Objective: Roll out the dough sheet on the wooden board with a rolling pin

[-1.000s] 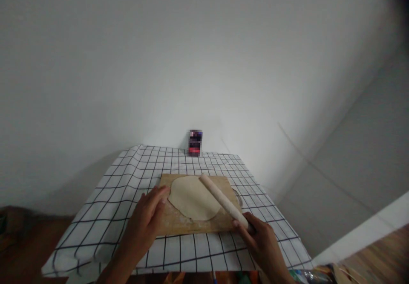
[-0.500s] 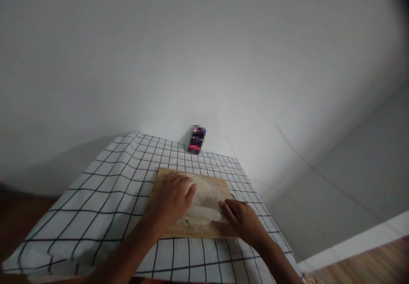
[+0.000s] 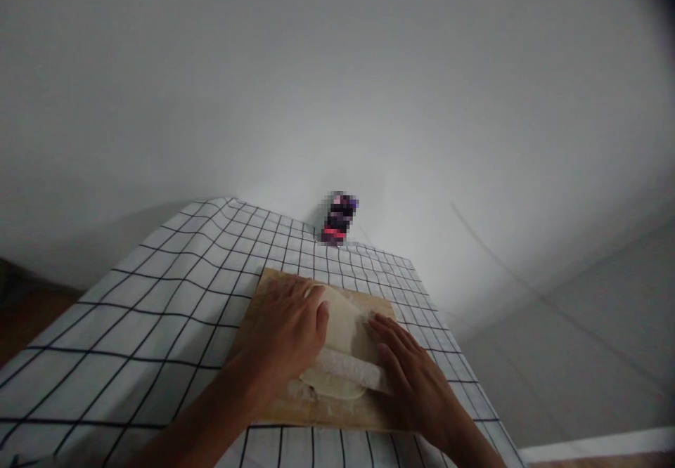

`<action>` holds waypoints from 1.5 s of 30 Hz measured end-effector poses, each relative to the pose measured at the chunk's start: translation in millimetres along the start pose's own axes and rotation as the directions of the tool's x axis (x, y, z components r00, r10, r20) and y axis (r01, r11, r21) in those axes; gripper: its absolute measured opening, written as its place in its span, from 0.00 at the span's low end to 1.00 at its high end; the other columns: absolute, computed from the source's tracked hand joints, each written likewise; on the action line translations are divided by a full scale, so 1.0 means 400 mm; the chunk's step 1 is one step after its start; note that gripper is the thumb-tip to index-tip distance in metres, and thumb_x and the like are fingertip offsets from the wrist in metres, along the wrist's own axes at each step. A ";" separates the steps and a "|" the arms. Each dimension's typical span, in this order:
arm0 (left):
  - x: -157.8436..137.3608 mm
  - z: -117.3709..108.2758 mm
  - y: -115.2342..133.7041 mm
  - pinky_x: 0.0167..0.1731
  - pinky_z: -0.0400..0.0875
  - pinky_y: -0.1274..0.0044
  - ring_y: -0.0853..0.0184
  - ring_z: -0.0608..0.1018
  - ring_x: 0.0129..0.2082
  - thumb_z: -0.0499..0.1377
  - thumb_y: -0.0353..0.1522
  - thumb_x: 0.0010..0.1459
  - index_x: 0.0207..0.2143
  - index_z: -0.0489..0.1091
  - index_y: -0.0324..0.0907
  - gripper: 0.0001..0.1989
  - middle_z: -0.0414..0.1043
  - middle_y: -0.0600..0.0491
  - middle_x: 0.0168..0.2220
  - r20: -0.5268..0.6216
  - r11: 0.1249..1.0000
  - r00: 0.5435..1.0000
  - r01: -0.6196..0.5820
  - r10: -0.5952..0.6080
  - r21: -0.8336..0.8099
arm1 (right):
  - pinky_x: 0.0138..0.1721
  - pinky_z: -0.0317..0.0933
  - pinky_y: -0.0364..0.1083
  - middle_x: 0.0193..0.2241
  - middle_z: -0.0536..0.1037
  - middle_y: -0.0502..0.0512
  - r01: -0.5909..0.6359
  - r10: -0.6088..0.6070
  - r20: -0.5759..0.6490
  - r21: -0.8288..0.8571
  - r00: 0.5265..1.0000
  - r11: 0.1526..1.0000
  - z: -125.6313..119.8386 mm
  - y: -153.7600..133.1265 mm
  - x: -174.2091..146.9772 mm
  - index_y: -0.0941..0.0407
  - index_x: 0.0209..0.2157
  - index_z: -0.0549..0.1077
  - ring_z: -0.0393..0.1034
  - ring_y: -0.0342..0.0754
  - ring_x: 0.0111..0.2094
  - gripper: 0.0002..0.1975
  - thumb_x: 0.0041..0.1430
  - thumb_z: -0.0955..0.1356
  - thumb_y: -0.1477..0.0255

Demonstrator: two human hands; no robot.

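Note:
A flattened, pale sheet of dough lies on a wooden board. Across its near part lies a whitish, floury rolling pin, slightly tilted down to the right. My left hand is over the pin's left end, its fingers stretched forward past the pin onto the dough's left side and the board. Over the right end rests my right hand, fingers extended flat along the dough's right edge. Both ends of the pin are hidden under my palms.
The board sits on a table with a white, black-checked cloth. A pixelated dark and red object stands at the table's back edge against a pale wall. A thin line, perhaps a cable, crosses the wall on the right.
My right hand has gone from curled at the pin's end to fingers laid out flat and forward. The view has shifted, so board and hands look nearer and lower.

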State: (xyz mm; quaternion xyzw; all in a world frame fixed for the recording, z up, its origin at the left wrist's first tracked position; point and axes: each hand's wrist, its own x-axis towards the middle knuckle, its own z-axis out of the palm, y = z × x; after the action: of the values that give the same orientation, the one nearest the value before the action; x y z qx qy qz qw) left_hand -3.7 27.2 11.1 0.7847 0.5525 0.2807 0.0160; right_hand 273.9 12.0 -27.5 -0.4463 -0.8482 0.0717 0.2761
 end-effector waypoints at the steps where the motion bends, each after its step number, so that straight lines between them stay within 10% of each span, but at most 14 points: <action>1: 0.002 0.000 0.000 0.59 0.65 0.55 0.53 0.74 0.55 0.48 0.34 0.69 0.49 0.72 0.44 0.15 0.77 0.46 0.52 0.005 1.000 1.000 -0.001 0.001 0.001 | 0.65 0.60 0.67 0.64 0.70 0.55 -0.026 0.026 -0.008 -0.022 1.000 0.999 0.002 -0.003 -0.007 0.44 0.64 0.69 0.62 0.61 0.67 0.21 0.73 0.61 0.63; 21: -0.069 0.015 -0.007 0.65 0.63 0.51 0.52 0.68 0.66 0.45 0.36 0.70 0.62 0.68 0.43 0.23 0.70 0.47 0.65 -0.022 0.982 0.986 -0.161 0.164 0.094 | 0.56 0.73 0.59 0.64 0.70 0.58 -0.086 0.055 -0.086 -0.418 0.995 0.904 -0.020 -0.150 -0.069 0.56 0.64 0.69 0.66 0.57 0.64 0.24 0.72 0.57 0.68; 37: -0.052 0.009 -0.002 0.64 0.61 0.47 0.49 0.68 0.66 0.44 0.38 0.71 0.62 0.69 0.42 0.24 0.69 0.45 0.65 0.035 0.988 0.996 -0.080 0.076 0.133 | 0.60 0.67 0.58 0.58 0.77 0.58 -0.236 0.246 0.028 -0.189 0.969 0.953 -0.046 -0.096 0.093 0.52 0.54 0.76 0.71 0.54 0.60 0.19 0.74 0.58 0.63; 45: -0.035 0.013 -0.004 0.63 0.62 0.48 0.51 0.69 0.65 0.43 0.38 0.71 0.61 0.69 0.40 0.24 0.70 0.44 0.63 0.015 0.981 0.992 -0.126 0.125 0.147 | 0.66 0.61 0.59 0.61 0.74 0.59 -0.246 0.232 -0.085 -0.226 0.969 0.943 -0.026 -0.107 0.054 0.56 0.57 0.75 0.66 0.55 0.64 0.22 0.72 0.57 0.68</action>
State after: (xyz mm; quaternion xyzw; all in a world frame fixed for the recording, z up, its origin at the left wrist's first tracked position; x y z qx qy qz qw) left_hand -5.9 17.1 0.5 0.8178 0.5211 0.2371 -0.0580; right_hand 238.9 2.4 5.7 -0.5772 -0.7820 -0.0088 0.2350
